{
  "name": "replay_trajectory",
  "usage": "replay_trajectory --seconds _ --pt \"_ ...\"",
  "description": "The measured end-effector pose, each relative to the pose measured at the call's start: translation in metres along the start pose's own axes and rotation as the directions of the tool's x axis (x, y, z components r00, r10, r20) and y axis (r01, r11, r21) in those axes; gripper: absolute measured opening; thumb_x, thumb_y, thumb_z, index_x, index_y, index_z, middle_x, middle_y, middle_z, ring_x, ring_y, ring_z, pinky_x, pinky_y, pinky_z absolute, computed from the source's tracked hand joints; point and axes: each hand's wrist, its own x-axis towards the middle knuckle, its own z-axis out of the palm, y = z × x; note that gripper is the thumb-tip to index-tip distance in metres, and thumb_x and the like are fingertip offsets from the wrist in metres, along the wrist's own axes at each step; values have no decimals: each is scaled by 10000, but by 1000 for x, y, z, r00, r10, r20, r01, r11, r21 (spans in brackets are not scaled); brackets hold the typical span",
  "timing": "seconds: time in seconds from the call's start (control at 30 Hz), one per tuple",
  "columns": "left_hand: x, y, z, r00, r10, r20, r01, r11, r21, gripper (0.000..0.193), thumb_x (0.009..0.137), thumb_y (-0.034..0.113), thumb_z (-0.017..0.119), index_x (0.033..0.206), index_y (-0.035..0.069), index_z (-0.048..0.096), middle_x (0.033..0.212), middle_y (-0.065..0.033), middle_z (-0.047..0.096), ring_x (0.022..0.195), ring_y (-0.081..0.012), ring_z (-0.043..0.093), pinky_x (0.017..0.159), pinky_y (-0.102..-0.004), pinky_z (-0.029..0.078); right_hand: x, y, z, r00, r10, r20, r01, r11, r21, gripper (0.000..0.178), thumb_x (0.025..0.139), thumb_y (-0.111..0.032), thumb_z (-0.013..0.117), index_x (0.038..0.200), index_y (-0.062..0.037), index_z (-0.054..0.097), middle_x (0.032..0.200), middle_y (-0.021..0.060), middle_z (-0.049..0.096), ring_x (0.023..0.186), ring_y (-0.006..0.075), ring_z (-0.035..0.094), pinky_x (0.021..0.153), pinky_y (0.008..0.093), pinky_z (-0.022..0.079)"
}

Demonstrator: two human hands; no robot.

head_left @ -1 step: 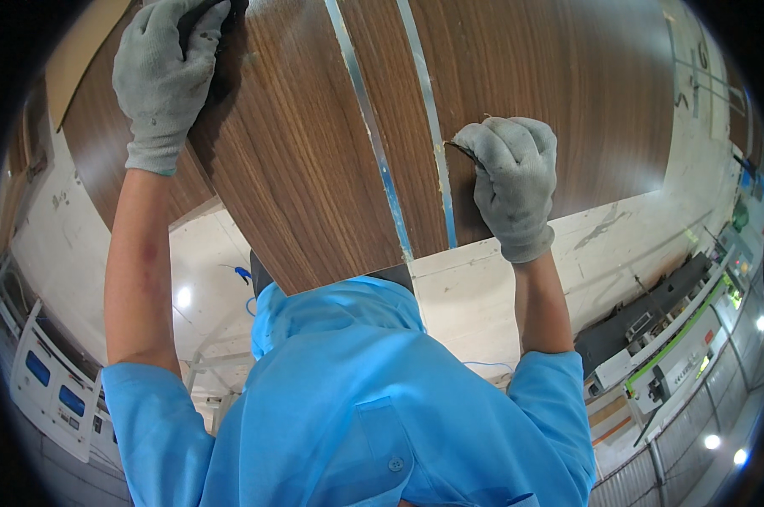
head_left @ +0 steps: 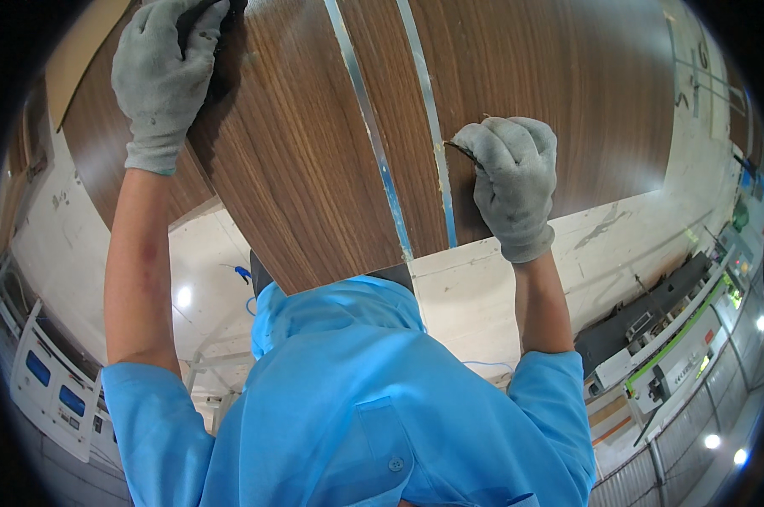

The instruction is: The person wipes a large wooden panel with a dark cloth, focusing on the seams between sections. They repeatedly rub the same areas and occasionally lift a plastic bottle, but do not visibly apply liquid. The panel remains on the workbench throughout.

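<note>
Your left forearm runs almost straight up, and your left hand, gloved, reaches the upper edge of your view, partly cut off, so its grip is hard to read. Your right forearm shows shorter and leans slightly left; your right hand, also gloved, is lower and curled tight, knuckles up, fingers bunched together. Both your hands are stretched out ahead of your torso, 1 on each side.

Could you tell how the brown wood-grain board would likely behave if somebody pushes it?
The board is probably stiff, because its near edge looks straight, without sagging. It may be heavy to shift, being far wider than the right hand. Its shiny face might feel slippery.
</note>
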Motion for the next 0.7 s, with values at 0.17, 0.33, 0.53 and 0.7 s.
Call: replay_trajectory --seconds 0.17,0.33,0.53,0.7 --pt "1 0 -1 1000 2 10 -2 999 -39 256 918 272 777 1091 90 725 1030 -86 723 917 -263 706 810 -360 561 -3 -3 -2 1000 -14 2 14 1000 22 309 799 -32 717 1017 -249 696 976 -57 632 957 201 620 919 379 456" --pt "0 2 0 999 -45 20 45 998 -41 254 915 276 780 1087 96 730 1035 -91 723 907 -265 710 801 -362 566 -7 1 -4 998 -20 62 22 999 -30 317 799 -57 728 1049 -249 687 1028 -53 618 987 198 604 920 374 447" --pt "1 -1 2 1000 -14 -12 14 1000 -11 246 906 270 790 1082 108 735 1022 -86 725 899 -263 711 786 -363 565 -6 4 0 993 -90 -82 96 992 78 338 793 -35 722 1055 -245 683 1052 -58 604 1013 203 587 932 371 451" --pt "2 -1 0 999 27 -24 -28 999 -21 247 895 262 802 1074 106 736 999 -81 725 883 -261 708 775 -354 564 -6 4 2 999 -48 -6 48 999 11 365 773 -18 733 1058 -243 688 1061 -61 604 1036 201 582 926 373 459"
